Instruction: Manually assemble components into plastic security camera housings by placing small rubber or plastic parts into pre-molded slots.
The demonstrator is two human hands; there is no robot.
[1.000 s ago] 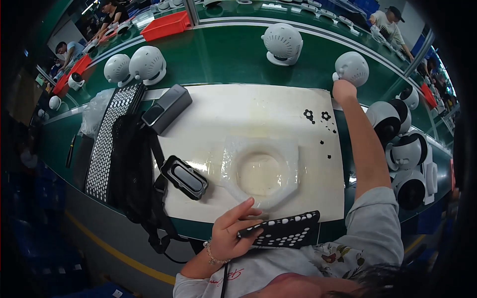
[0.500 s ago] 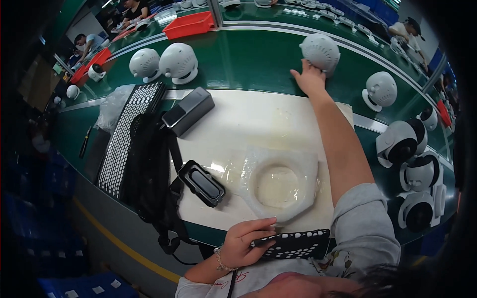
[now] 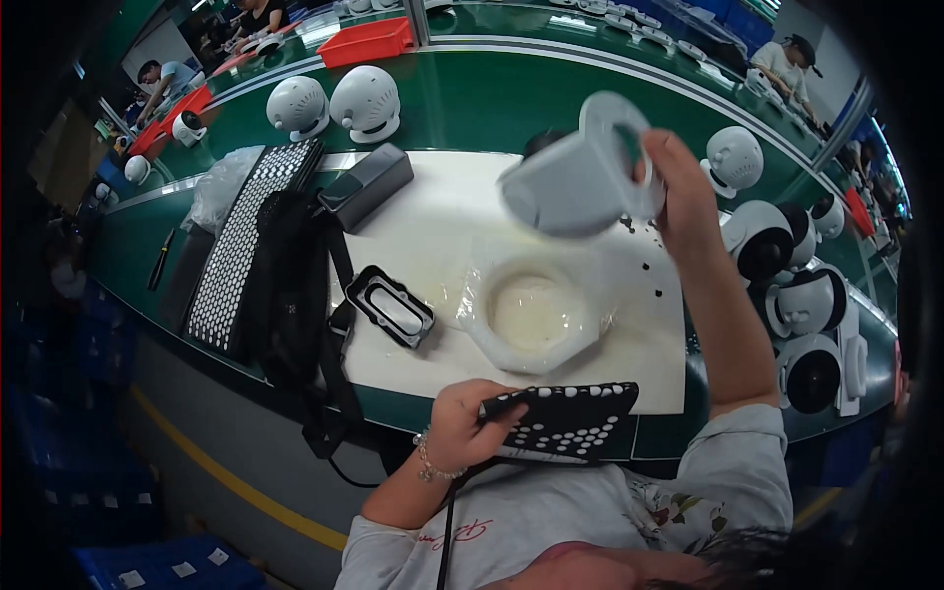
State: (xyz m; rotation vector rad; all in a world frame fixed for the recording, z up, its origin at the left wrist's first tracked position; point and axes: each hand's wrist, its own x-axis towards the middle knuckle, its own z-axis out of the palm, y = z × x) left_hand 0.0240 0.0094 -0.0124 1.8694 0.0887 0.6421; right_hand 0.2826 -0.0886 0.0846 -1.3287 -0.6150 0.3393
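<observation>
Right hand holds a tilted white housing, padded ring at its six o'clock; left hand grips a white-spotted black sheet.

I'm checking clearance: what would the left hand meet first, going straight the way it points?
Holding the dotted sheet, the left hand would probably first meet the white ring ahead to its right, though it might pass over; depth is unclear.
</observation>
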